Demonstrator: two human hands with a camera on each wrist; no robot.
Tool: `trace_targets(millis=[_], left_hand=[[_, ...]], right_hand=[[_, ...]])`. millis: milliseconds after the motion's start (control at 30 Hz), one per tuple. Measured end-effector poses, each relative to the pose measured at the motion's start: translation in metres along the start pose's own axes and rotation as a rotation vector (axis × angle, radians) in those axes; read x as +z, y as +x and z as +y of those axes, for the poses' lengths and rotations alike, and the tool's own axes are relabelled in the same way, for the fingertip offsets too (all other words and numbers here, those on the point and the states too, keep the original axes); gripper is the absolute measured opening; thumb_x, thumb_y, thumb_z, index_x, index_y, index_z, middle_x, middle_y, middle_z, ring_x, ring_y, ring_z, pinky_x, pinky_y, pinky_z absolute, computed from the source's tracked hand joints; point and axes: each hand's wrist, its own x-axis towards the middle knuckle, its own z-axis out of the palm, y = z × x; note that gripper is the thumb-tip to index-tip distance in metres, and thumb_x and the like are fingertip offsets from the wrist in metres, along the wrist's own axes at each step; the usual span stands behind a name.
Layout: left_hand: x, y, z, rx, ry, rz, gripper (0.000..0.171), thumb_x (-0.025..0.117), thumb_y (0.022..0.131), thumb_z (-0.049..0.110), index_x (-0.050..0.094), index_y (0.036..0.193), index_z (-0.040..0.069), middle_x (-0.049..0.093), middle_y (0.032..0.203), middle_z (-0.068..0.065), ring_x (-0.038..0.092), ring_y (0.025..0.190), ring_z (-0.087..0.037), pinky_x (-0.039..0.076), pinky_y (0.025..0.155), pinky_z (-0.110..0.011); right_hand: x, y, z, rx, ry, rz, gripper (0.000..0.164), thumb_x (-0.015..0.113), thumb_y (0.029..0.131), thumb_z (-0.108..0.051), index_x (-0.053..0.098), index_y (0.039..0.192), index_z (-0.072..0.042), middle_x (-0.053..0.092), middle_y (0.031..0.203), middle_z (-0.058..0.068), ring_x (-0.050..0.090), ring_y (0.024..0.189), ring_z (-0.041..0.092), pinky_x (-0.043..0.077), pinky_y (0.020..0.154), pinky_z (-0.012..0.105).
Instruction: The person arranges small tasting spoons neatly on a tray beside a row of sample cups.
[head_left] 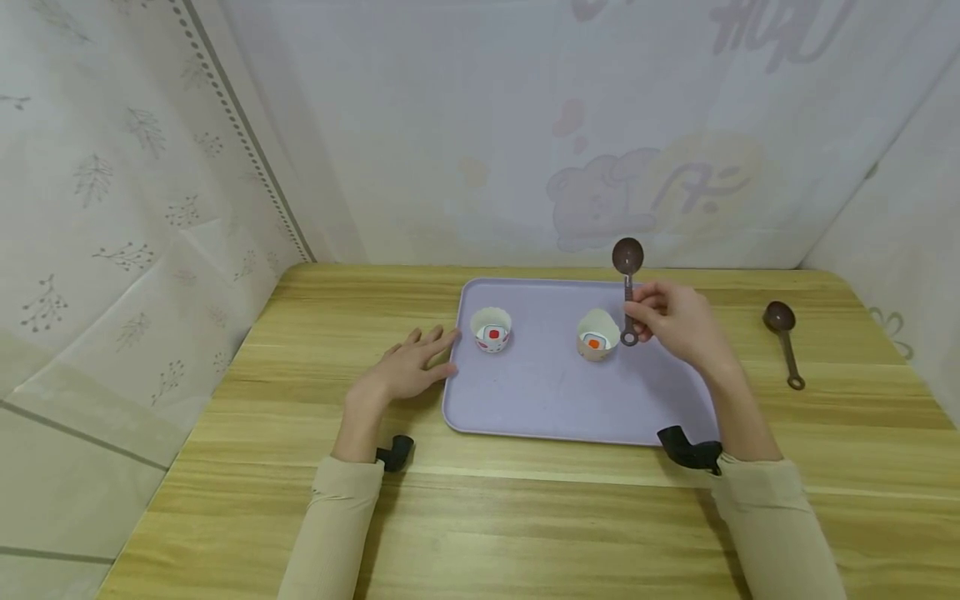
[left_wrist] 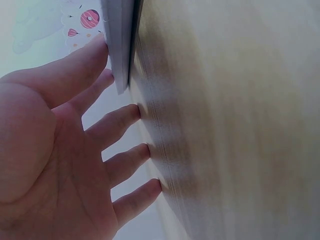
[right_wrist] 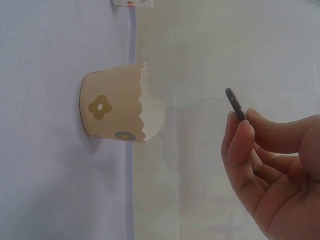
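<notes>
My right hand [head_left: 678, 321] pinches a dark brown measuring spoon [head_left: 628, 258] by its handle, bowl end up, over the right side of a lilac tray [head_left: 540, 408]. In the right wrist view only the handle tip [right_wrist: 235, 104] shows, between thumb and fingers. Just left of it a scalloped paper baking cup [right_wrist: 112, 102] stands upright on the tray, with an orange-marked piece [head_left: 595, 342] inside. A second baking cup [head_left: 491, 321], holding a red-marked piece [head_left: 493, 334], stands near the tray's left edge. My left hand [head_left: 405, 367] has its fingers spread, thumb and index at that edge, other fingertips on the table.
Another brown measuring spoon [head_left: 787, 350] lies on the wooden table [head_left: 525, 517] right of the tray. A patterned curtain [head_left: 420, 150] hangs behind the table's back edge, and another patterned cloth [head_left: 127, 225] hangs along the left.
</notes>
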Motion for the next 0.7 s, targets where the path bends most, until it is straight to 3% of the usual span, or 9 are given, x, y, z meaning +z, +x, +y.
trace_targets(millis=[700], left_hand=[[0.001,0.000,0.000,0.000,-0.006,0.003,0.064,0.051,0.106,0.038,0.026,0.162,0.019,0.019,0.165,-0.018,0.006,0.151,-0.046,0.007,0.119,-0.066]], right_hand=[[0.019,0.008,-0.009,-0.026,-0.001,0.001,0.020,0.068,0.098,-0.012,0.063,0.109,0.005,0.072,0.082,0.012,0.067,0.064,0.017,0.054,0.059,0.025]])
